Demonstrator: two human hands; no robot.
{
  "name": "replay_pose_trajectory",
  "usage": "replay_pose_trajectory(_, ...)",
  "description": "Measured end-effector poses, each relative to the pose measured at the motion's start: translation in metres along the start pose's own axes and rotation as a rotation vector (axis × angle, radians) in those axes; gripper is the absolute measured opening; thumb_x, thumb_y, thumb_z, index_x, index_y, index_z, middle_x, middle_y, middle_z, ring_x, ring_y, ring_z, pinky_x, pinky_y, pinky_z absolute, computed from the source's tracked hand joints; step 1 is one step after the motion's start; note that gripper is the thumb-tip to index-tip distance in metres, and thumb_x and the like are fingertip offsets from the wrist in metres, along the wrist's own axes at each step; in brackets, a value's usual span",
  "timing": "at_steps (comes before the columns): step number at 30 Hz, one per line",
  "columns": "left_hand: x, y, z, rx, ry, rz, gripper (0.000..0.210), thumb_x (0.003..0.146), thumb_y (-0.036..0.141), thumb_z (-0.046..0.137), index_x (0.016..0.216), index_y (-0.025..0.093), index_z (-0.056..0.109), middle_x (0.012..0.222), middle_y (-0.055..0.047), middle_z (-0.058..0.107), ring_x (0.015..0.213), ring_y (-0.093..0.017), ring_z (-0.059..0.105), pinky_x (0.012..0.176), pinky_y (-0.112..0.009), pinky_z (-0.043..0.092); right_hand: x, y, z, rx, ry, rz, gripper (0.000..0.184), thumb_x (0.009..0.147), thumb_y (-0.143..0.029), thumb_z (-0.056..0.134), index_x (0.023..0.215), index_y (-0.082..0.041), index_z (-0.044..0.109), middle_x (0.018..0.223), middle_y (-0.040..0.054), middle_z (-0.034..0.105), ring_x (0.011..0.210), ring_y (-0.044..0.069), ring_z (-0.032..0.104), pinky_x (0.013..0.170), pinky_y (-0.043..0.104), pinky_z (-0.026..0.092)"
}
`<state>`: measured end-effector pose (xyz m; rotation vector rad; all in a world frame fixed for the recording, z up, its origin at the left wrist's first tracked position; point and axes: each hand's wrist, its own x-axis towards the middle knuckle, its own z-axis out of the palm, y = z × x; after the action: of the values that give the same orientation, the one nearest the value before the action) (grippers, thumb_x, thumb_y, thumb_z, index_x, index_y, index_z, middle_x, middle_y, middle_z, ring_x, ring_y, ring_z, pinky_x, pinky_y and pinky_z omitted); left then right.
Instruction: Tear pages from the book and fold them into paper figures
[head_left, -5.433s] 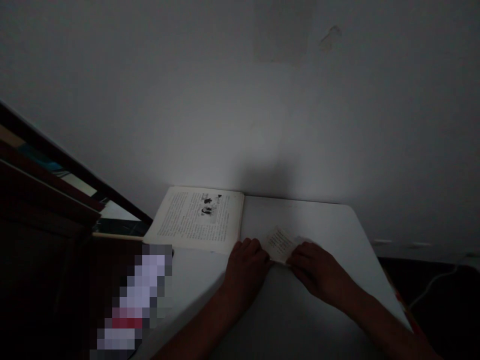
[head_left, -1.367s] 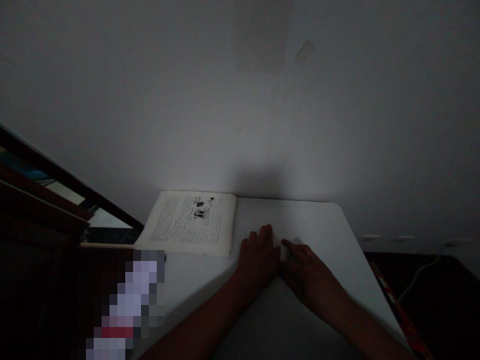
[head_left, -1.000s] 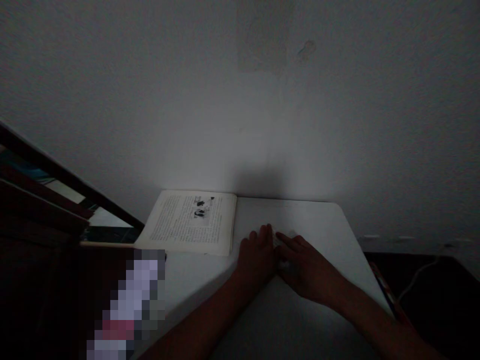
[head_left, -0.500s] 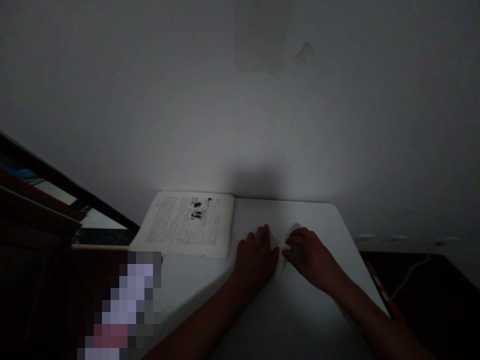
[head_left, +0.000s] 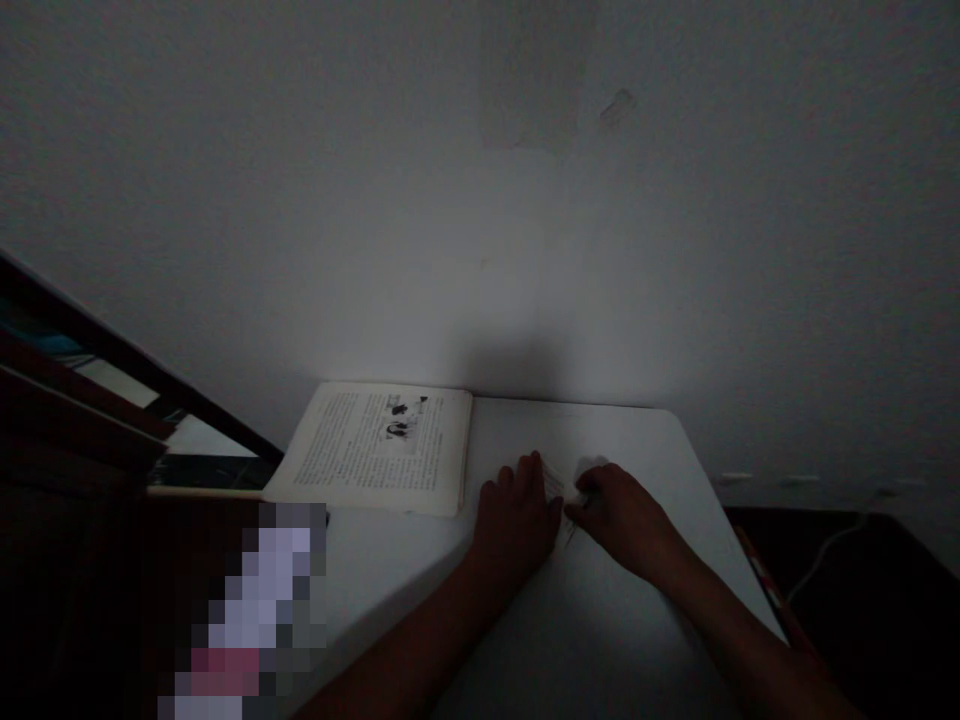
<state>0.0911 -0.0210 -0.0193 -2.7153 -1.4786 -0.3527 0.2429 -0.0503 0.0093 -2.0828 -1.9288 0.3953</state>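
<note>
A small piece of printed paper [head_left: 553, 484] lies on the white table between my two hands. My left hand [head_left: 517, 512] rests on its left side, fingers bent and thumb pointing right, holding it against the tabletop. On the right side, my right hand [head_left: 619, 515] has its thumb and fingers pinched together on the paper's edge. Most of the sheet is hidden under both hands, and the dim light blurs its print. To the left of my hands an open book [head_left: 360, 460] lies flat, showing text and a small black drawing.
The white table [head_left: 600, 630] stands against a grey wall [head_left: 360, 200] with a patched area. Left of it is a dark slanted rail [head_left: 150, 365]; a blurred, pixelated patch covers the lower left. A pale cable [head_left: 829, 550] hangs at the right.
The view has shifted slightly, moving everything a little to the right. Both hands keep nearly the same position on the paper, with only small finger movement.
</note>
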Motion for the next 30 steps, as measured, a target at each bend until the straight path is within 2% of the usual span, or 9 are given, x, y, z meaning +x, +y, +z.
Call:
replay_pose_trajectory(6, -0.001, 0.0, -0.001, 0.012, 0.0, -0.002, 0.054, 0.086, 0.038, 0.043, 0.132, 0.01, 0.034, 0.119, -0.014, 0.047, 0.092, -0.025, 0.05, 0.067, -0.035, 0.044, 0.006, -0.002, -0.002, 0.092, -0.08, 0.069, 0.027, 0.07, -0.029, 0.063, 0.093, -0.017, 0.06, 0.088, 0.0078, 0.069, 0.08, 0.022, 0.063, 0.068, 0.029, 0.044)
replay_pose_trajectory(11, 0.0, 0.0, -0.003, 0.016, -0.002, 0.005, 0.055, 0.086, 0.038, 0.044, 0.132, 0.01, 0.033, 0.115, -0.013, 0.048, 0.088, -0.024, 0.05, 0.065, -0.035, 0.045, 0.01, 0.004, -0.001, 0.131, -0.079, 0.065, 0.014, 0.07, -0.031, 0.062, 0.079, -0.021, 0.067, 0.075, 0.0031, 0.07, 0.07, 0.019, 0.064, 0.063, 0.027, 0.043)
replay_pose_trajectory(16, 0.0, 0.0, -0.002, 0.025, 0.009, 0.001, 0.055, 0.085, 0.038, 0.044, 0.132, 0.011, 0.034, 0.114, -0.013, 0.048, 0.088, -0.023, 0.049, 0.065, -0.034, 0.044, 0.008, 0.006, -0.002, 0.141, -0.053, 0.043, 0.012, 0.071, -0.031, 0.062, 0.077, -0.022, 0.068, 0.071, 0.0016, 0.07, 0.066, 0.018, 0.064, 0.061, 0.026, 0.043)
replay_pose_trajectory(19, 0.0, 0.001, -0.001, 0.024, 0.016, 0.001, 0.054, 0.086, 0.038, 0.043, 0.132, 0.011, 0.034, 0.114, -0.014, 0.047, 0.088, -0.023, 0.049, 0.065, -0.034, 0.044, 0.005, 0.006, -0.002, 0.123, -0.042, 0.007, 0.012, 0.075, -0.03, 0.058, 0.077, -0.023, 0.068, 0.07, 0.0014, 0.069, 0.066, 0.019, 0.063, 0.061, 0.027, 0.044)
replay_pose_trajectory(26, -0.001, 0.002, -0.002, 0.005, 0.004, 0.0, 0.052, 0.088, 0.037, 0.04, 0.132, 0.011, 0.033, 0.116, -0.014, 0.047, 0.089, -0.024, 0.049, 0.066, -0.036, 0.044, -0.006, 0.001, -0.001, -0.065, 0.013, -0.126, 0.025, 0.084, -0.021, 0.047, 0.099, -0.018, 0.066, 0.087, 0.0082, 0.065, 0.08, 0.021, 0.062, 0.074, 0.03, 0.045)
replay_pose_trajectory(30, -0.001, 0.001, -0.003, 0.001, -0.015, 0.006, 0.052, 0.088, 0.037, 0.038, 0.133, 0.009, 0.032, 0.119, -0.014, 0.047, 0.092, -0.025, 0.048, 0.068, -0.037, 0.045, -0.009, -0.005, -0.002, -0.159, -0.006, -0.145, 0.025, 0.085, -0.016, 0.043, 0.093, -0.017, 0.067, 0.08, 0.008, 0.062, 0.075, 0.019, 0.06, 0.069, 0.028, 0.044)
